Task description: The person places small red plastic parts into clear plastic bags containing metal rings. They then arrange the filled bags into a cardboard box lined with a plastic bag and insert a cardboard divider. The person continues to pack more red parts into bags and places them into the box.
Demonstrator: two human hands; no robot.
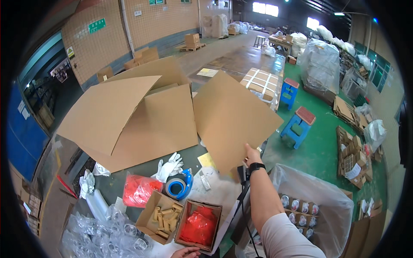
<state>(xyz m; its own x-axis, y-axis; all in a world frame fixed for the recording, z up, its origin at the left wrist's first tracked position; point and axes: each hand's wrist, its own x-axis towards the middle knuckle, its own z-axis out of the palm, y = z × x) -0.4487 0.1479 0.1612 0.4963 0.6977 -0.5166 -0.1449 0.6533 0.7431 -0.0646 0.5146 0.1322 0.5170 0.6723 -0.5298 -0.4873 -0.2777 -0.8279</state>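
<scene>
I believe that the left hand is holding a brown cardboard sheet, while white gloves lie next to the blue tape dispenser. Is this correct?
Not quite: the right hand holds the brown cardboard sheet, as the head view shows. The left hand is low, by the small open carton. White gloves do lie next to the blue tape dispenser.

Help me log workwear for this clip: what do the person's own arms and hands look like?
The right hand is bare, with a black watch or band at the wrist and a pale, plain short sleeve higher up the arm. The left hand, partly in view, shows no glove; its sleeve is out of frame.
</scene>
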